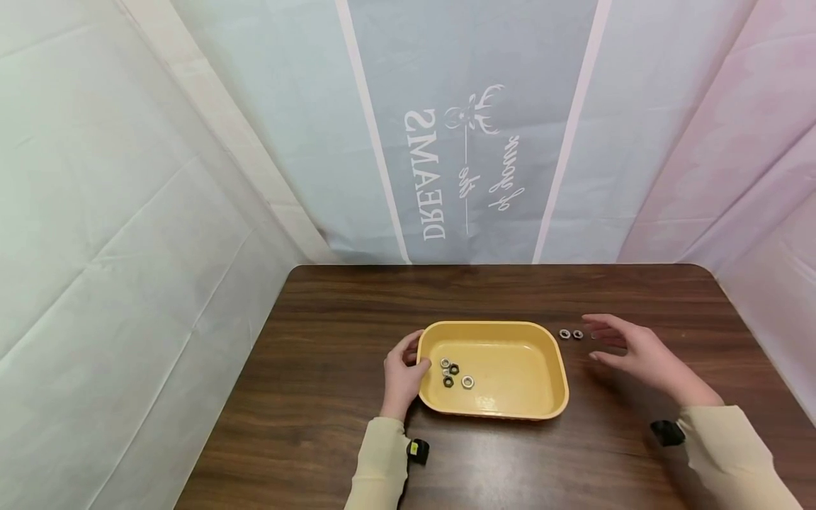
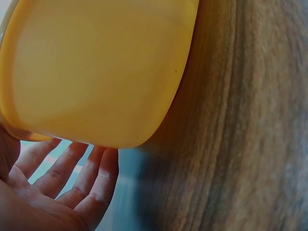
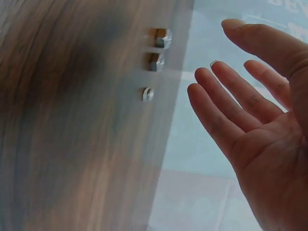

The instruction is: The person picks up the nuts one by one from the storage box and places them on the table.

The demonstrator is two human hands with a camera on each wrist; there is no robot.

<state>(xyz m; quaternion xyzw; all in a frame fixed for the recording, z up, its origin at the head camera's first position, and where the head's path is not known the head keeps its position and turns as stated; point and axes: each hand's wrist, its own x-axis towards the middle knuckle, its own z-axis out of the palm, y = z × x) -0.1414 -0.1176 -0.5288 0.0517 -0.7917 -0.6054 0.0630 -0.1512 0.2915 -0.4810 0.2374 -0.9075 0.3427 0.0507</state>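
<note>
A yellow rectangular tray [image 1: 516, 372] sits in the middle of the table, with several silver and dark hex nuts [image 1: 468, 382] toward its left end. My left hand [image 1: 403, 379] grips that left end, thumb over the rim and fingers against the outer wall [image 2: 96, 96]. Beyond the tray's right side, two nuts [image 1: 571, 334] lie close together, and a thinner silver ring-like piece [image 3: 147, 94] completes the row. My right hand [image 1: 644, 354] hovers beside this row, fingers spread and thumb apart, holding nothing. In the head view its fingertips partly cover the thin piece.
The dark wood-grain table [image 1: 331, 354] ends at a back edge against a printed cloth [image 1: 472, 57]. Pale cloth walls [image 1: 127, 248] stand on the left and right. Each wrist carries a small black camera [image 1: 668, 433].
</note>
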